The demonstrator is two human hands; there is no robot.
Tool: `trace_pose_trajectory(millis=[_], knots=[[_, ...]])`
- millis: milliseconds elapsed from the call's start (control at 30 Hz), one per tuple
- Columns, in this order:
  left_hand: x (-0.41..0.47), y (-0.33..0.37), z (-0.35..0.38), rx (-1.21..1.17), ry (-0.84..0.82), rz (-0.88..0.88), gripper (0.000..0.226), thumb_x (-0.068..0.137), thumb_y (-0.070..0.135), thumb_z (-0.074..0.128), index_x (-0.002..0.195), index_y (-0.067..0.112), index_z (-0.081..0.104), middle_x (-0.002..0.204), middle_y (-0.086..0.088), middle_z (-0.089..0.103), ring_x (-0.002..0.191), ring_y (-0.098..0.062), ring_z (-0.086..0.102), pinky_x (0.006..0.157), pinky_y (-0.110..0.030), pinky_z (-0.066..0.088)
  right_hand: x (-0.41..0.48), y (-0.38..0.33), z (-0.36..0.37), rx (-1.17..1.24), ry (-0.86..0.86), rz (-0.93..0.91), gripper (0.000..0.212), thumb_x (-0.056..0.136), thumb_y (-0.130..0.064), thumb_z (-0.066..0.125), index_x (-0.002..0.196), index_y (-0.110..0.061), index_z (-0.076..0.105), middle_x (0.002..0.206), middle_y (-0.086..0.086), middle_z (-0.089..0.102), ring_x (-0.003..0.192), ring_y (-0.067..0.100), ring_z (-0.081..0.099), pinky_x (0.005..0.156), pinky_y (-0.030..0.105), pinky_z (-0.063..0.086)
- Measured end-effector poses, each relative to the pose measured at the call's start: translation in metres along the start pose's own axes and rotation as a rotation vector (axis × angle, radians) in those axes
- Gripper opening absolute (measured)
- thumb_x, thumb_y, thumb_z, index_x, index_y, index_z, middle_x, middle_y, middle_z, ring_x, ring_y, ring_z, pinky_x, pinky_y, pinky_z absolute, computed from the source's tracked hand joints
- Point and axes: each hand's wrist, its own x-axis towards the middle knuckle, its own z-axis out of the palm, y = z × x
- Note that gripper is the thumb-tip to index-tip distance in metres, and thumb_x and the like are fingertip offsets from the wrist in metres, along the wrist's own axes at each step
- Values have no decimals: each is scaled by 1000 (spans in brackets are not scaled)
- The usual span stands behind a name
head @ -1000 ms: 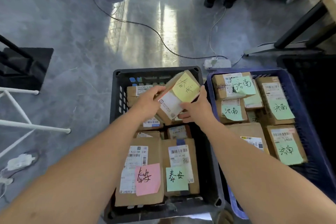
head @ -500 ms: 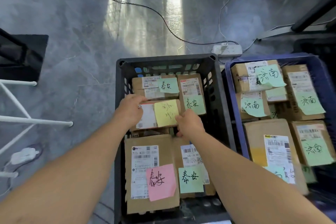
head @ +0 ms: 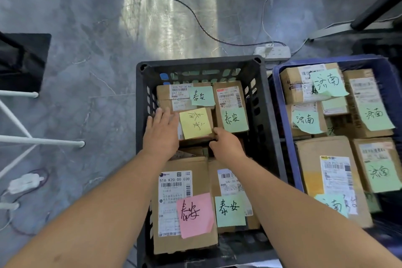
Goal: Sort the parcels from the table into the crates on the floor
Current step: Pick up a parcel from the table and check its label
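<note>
Two hands meet on the yellow-note parcel point(head: 195, 125), which lies flat inside the black crate point(head: 200, 62), in the crate's far half and against its left wall. The parcel sits just ahead of both wrists, its left part under the left hand point(head: 162, 135) and its near right corner at the right hand point(head: 226, 146). The left hand is spread flat, fingers straight and pointing toward the crate's far wall, palm pressing down on the parcel's top beside the yellow slip. The right hand is curled, thumb at the parcel's near right corner and fingers bent round the near edge below it, so it grips that corner. Both bare forearms reach in over the crate's near rim, the left from the crate's near left, the right from its near right, crossing above the pink-note parcel point(head: 185, 209) and a green-note parcel point(head: 230, 187) in the crate's near half. Along the crate's far wall lie two more green-note parcels point(head: 230, 102), touching the held one. Just right of the black crate stands a blue crate point(head: 280, 98) with parcels bearing green slips. Beyond the black crate's far right corner a white power strip point(head: 273, 52) lies on the grey floor point(head: 87, 28), and white frame legs point(head: 43, 141) stand to the crate's left.
</note>
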Motion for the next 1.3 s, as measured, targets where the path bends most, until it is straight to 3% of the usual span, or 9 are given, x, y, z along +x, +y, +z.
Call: trace_pose_trajectory(millis=[100, 167, 433, 567, 900, 1033, 1300], knots=[[-7, 2, -12, 29, -56, -11, 77, 87, 8, 56, 152, 19, 17, 159, -10, 9, 147, -30, 2, 119, -48, 11, -12, 2, -7, -94, 30, -10, 36, 93, -8, 44, 130, -8, 48, 121, 12, 57, 100, 26, 56, 85, 37, 50], [-16, 8, -22, 21, -64, -8, 75, 89, 11, 54, 153, 19, 15, 160, -10, 6, 147, -30, -1, 119, -49, 7, -24, 5, -15, -157, 49, -6, 37, 94, -10, 44, 131, -10, 47, 124, 10, 52, 103, 28, 55, 86, 41, 51], [-84, 85, -52, -116, -39, 86, 64, 102, 31, 34, 154, 21, -2, 161, -9, -12, 147, -26, -15, 117, -45, -7, -93, 22, -56, -354, 224, -79, 38, 95, -18, 47, 133, -14, 43, 132, 6, 41, 117, 23, 45, 84, 35, 45], [-119, 125, -63, -125, 44, 161, 64, 102, 37, 31, 154, 20, -4, 161, -9, -14, 147, -27, -16, 117, -47, -9, -132, 40, -76, -430, 336, -129, 43, 94, -20, 51, 134, -14, 40, 138, 7, 39, 126, 26, 36, 96, 35, 39], [-192, 204, -93, 9, 170, 300, 64, 102, 45, 21, 153, 21, -10, 159, -8, -21, 145, -26, -22, 111, -48, -19, -240, 103, -111, -493, 621, -128, 45, 95, -33, 49, 137, -21, 37, 143, 8, 37, 131, 29, 32, 108, 39, 24], [-237, 241, -101, 49, 235, 371, 64, 102, 45, 22, 152, 21, -11, 159, -7, -21, 145, -26, -23, 106, -46, -24, -289, 137, -119, -492, 699, -74, 52, 96, -37, 45, 144, -25, 30, 154, 10, 26, 140, 29, 23, 114, 43, 16], [-346, 308, -88, 143, 287, 527, 65, 102, 45, 21, 152, 20, -11, 159, -11, -21, 145, -28, -22, 112, -52, -18, -407, 220, -115, -457, 860, 21, 53, 95, -37, 47, 144, -27, 31, 154, 8, 27, 140, 28, 22, 114, 45, 15]])
